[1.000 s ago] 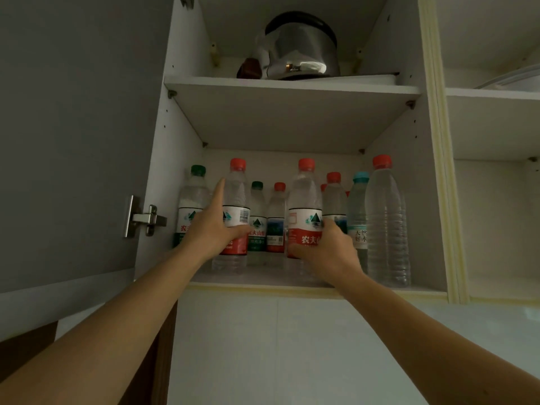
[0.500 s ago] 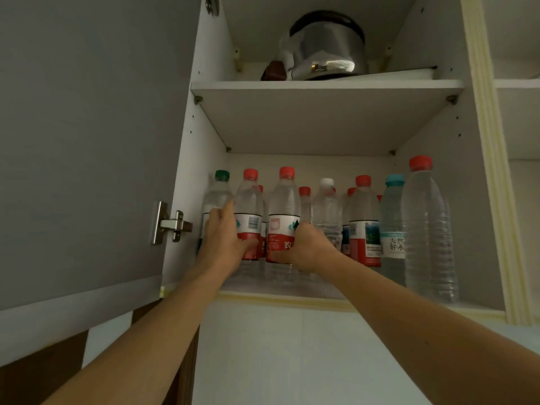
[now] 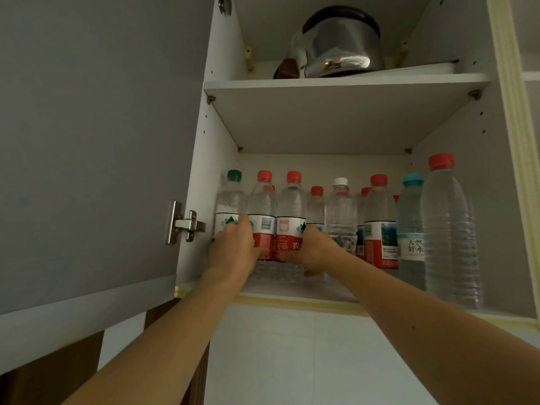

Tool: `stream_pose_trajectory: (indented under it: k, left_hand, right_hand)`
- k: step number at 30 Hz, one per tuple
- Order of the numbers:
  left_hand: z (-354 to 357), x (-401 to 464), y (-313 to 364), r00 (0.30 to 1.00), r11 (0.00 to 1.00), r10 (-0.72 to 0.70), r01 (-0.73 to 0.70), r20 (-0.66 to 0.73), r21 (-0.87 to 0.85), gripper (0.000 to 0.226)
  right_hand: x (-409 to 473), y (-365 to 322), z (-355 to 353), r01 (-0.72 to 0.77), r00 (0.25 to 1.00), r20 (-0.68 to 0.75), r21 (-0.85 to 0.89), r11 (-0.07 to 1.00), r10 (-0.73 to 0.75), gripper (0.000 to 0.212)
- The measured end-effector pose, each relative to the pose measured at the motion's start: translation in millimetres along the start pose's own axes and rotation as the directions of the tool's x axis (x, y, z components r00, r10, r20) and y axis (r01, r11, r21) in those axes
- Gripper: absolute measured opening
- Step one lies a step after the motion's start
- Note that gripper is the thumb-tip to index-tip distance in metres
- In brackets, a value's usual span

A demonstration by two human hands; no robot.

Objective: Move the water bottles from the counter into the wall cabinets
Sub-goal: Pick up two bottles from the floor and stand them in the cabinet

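Note:
Both my arms reach up into the open wall cabinet's lower shelf point(image 3: 295, 293). My left hand point(image 3: 233, 252) grips a red-capped, red-labelled water bottle point(image 3: 263, 206). My right hand point(image 3: 314, 252) grips a second red-labelled bottle point(image 3: 292, 206) that stands touching the first. A green-capped bottle point(image 3: 230, 197) stands left of them by the cabinet wall. To the right stand a white-capped bottle point(image 3: 340, 211), another red-labelled bottle point(image 3: 380, 226), a blue-capped bottle point(image 3: 410, 223) and a tall clear bottle with a red cap point(image 3: 447, 229). More red caps show behind.
The grey cabinet door point(image 3: 87, 141) hangs open on the left, its metal hinge point(image 3: 182, 223) by my left hand. A steel kettle point(image 3: 342, 45) sits on the upper shelf point(image 3: 344, 83). White tiled wall lies below the cabinet.
Both hands have slid their bottles leftward, bringing them together beside the green-capped bottle. My view has shifted left and closer to the cabinet.

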State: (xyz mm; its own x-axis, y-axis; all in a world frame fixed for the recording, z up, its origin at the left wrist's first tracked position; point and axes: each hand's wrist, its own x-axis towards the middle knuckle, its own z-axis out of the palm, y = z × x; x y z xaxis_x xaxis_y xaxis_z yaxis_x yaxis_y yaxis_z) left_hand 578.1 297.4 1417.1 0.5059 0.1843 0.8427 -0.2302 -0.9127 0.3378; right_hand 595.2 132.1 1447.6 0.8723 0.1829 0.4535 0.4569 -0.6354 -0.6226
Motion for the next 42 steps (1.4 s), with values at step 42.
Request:
stream_pose_trajectory:
  k: [42]
  left_hand:
    - [35.9,10.7,133.2,0.938,0.927,0.341,-0.323,0.068,-0.191,0.093]
  right_hand:
    - [-127.0,114.7,-104.9,0.066,0.633,-0.723,-0.308,0.949,-0.278,0.073]
